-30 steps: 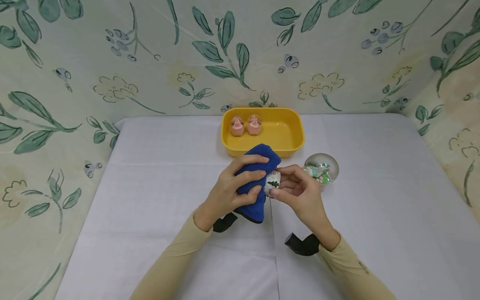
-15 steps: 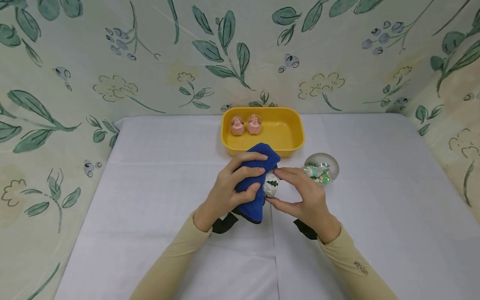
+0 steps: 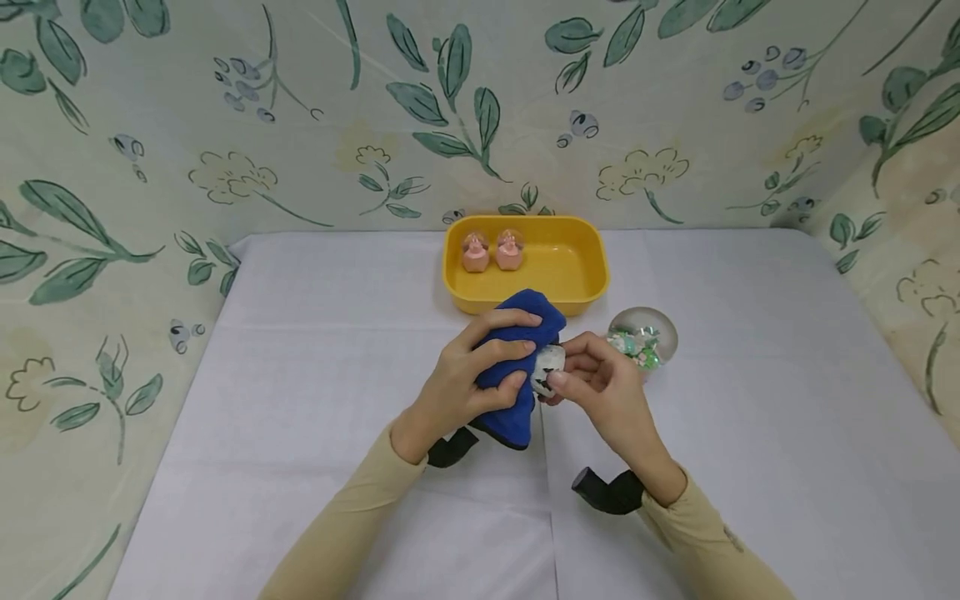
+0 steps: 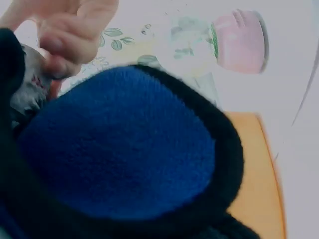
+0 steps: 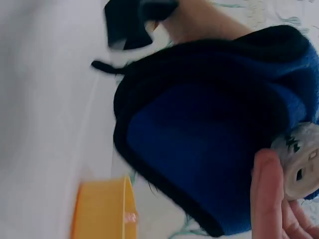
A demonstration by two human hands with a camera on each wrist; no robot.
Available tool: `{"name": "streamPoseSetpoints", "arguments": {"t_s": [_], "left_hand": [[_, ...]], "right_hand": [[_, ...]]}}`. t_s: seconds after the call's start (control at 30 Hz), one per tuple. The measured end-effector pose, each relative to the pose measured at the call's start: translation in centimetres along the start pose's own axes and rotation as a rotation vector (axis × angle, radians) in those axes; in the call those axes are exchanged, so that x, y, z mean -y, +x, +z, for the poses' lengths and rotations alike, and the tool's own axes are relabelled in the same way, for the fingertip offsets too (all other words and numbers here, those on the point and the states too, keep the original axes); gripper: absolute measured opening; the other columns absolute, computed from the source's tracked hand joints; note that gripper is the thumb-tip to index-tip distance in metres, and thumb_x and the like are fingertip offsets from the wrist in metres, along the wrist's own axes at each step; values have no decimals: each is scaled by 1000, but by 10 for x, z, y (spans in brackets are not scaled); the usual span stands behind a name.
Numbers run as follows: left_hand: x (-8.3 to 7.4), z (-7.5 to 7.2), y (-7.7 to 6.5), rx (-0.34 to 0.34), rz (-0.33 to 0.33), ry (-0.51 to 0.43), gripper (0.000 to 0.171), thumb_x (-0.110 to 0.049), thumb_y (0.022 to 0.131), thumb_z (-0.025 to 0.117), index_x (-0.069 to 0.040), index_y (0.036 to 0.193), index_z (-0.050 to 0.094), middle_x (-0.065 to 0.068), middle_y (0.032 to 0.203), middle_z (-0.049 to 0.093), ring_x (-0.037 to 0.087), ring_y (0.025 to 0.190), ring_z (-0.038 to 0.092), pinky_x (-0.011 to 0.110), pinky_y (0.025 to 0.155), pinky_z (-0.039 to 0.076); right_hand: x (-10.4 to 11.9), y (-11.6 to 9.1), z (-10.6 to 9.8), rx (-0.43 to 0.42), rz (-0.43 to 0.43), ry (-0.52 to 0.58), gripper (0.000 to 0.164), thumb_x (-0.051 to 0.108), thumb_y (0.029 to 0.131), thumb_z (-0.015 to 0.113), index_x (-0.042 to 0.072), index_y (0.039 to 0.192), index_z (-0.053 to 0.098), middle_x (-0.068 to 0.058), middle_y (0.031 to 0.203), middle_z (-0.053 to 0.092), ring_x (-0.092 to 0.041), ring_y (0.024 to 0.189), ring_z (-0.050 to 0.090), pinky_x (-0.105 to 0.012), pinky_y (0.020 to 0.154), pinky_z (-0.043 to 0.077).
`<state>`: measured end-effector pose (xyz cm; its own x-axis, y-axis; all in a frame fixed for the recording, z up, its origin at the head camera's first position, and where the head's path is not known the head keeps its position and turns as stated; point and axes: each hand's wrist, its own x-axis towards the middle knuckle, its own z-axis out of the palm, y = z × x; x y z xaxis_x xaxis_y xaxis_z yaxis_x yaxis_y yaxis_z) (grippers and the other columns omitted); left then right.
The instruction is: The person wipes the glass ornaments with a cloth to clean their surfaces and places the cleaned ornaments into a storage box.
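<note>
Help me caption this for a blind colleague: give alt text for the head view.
A person's left hand holds a blue cloth over one end of a small white ornament while the right hand grips the other. Beyond, a yellow tray holds two small pink ornaments; a clear globe rests on the white tablecloth.

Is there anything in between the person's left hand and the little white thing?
Yes, the blue cloth. The left hand grips it, and it lies between that hand and the little white thing. On the other side, nothing visible is in the way: the right hand pinches the little white thing directly.
</note>
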<state>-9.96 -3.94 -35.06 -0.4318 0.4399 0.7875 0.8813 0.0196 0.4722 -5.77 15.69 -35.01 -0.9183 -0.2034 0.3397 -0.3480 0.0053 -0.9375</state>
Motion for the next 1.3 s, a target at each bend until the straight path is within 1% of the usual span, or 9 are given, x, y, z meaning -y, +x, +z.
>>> {"name": "streamPoseSetpoints", "arguments": {"t_s": [0.1,0.23,0.33,0.47,0.63,0.83,0.97,1.07,1.3], "left_hand": [[0,-1,-1,-31,-11,-15,29,-31,99,49,-4,106,59,19,123,52,34,118,50,44,101,42],[-2,-2,1,-59,-36,-26,30,-31,99,50,-4,106,59,19,123,52,34,118,50,44,101,42],[-3,-3,1,-70,-47,-31,30,-31,99,49,-4,105,58,19,124,52,34,118,50,44,100,43],[-3,-3,2,-72,-42,-50,30,-31,99,48,-4,106,58,19,124,52,35,118,50,45,101,42],[-3,-2,3,-50,-20,-44,30,-31,100,48,-4,106,58,20,124,51,35,118,50,45,101,42],[-3,-1,2,6,1,-14,28,-31,100,47,-6,109,56,21,125,50,35,119,49,43,102,41],[-2,0,0,10,-5,-10,28,-31,100,47,-6,109,56,21,126,50,35,119,49,42,102,41],[-2,1,-1,-24,-19,-30,29,-31,99,49,-4,108,57,20,125,50,35,119,49,44,102,41],[-4,-2,3,-75,-58,-47,31,-33,99,49,-4,108,57,19,126,51,34,120,49,44,101,42]], "right_hand": [[-1,1,-1,14,-125,-173,35,17,92,64,-9,114,54,-12,91,68,-16,75,67,-25,68,56],[-5,4,-2,20,-401,-356,64,41,88,66,-8,126,49,-20,111,61,-18,96,62,-21,81,52],[-6,8,-4,18,-568,-444,62,39,87,69,-11,120,52,-23,115,57,-24,98,59,-20,84,50],[-7,12,-5,-44,-703,-559,52,38,88,68,-10,107,59,-19,101,64,-24,81,62,-18,78,51],[-6,10,-3,-45,-580,-405,54,37,85,71,-12,105,59,-16,90,66,-18,70,64,-19,69,54],[2,4,1,-36,-99,-37,28,8,87,68,-11,104,54,-8,81,65,-16,61,65,-27,57,57],[9,3,0,-20,117,43,17,-1,90,57,-7,105,51,-11,76,63,-22,55,63,-33,55,57],[9,4,-2,28,39,-59,23,5,92,59,-7,110,52,-14,79,64,-21,59,64,-31,59,57],[4,8,-5,40,-430,-454,64,42,87,66,-8,125,49,-18,113,60,-22,89,62,-21,80,52]]}}
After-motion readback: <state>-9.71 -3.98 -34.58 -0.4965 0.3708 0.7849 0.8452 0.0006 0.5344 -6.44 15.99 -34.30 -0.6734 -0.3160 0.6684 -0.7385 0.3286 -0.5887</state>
